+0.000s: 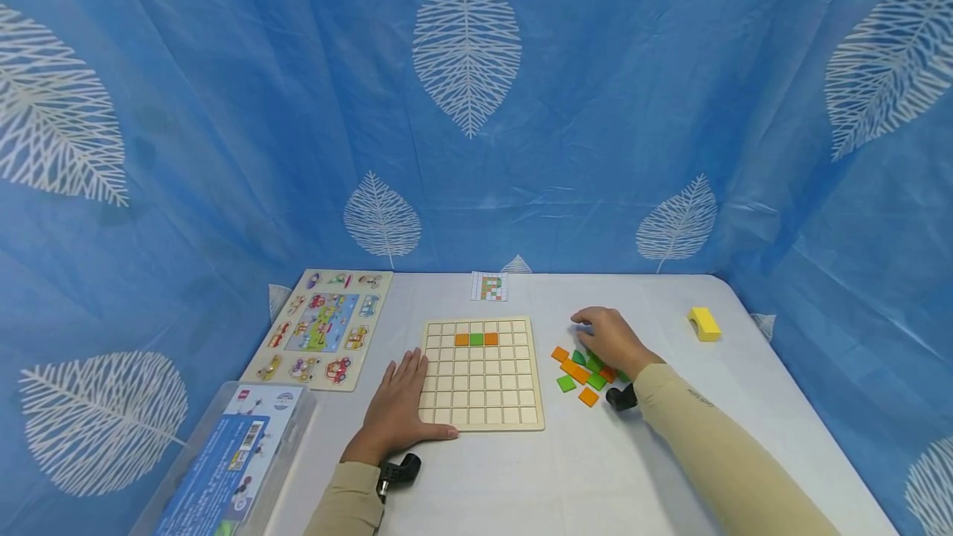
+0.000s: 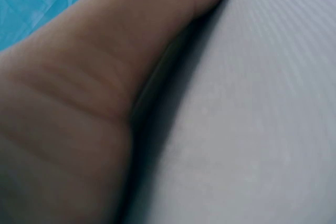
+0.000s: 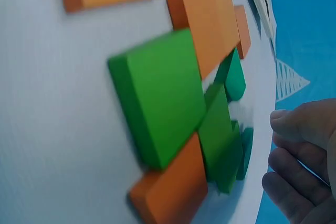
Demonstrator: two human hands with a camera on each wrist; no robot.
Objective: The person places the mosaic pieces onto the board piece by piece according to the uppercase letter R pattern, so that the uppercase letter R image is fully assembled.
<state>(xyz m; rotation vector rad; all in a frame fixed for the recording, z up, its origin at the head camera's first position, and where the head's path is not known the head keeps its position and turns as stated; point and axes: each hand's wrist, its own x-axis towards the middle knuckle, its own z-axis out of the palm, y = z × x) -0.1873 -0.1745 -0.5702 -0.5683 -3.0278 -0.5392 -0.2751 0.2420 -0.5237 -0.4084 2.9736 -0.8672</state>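
Observation:
My left hand (image 1: 398, 404) lies spread at the left side of a wooden grid board (image 1: 484, 430), fingers along its left edge and thumb at its lower edge. In the left wrist view the hand (image 2: 89, 77) is close up beside the white cloth. Orange, green (image 1: 476, 339) and orange square tiles sit side by side in one upper row of the board. Above a loose heap of tiles hovers my right hand (image 1: 614, 342), its fingers loosely bent. The right wrist view shows green tiles (image 3: 163, 93) and orange tiles (image 3: 210, 30) near that hand (image 3: 307, 156), with no tile visible between its fingers.
A small printed pattern card (image 1: 489, 287) lies behind the board. To the left are a picture puzzle board (image 1: 365, 296) and a clear plastic box (image 1: 286, 470) with a blue and white label. A yellow arch block (image 1: 703, 324) stands at the right. Blue leaf-patterned cloth (image 1: 581, 147) surrounds the table.

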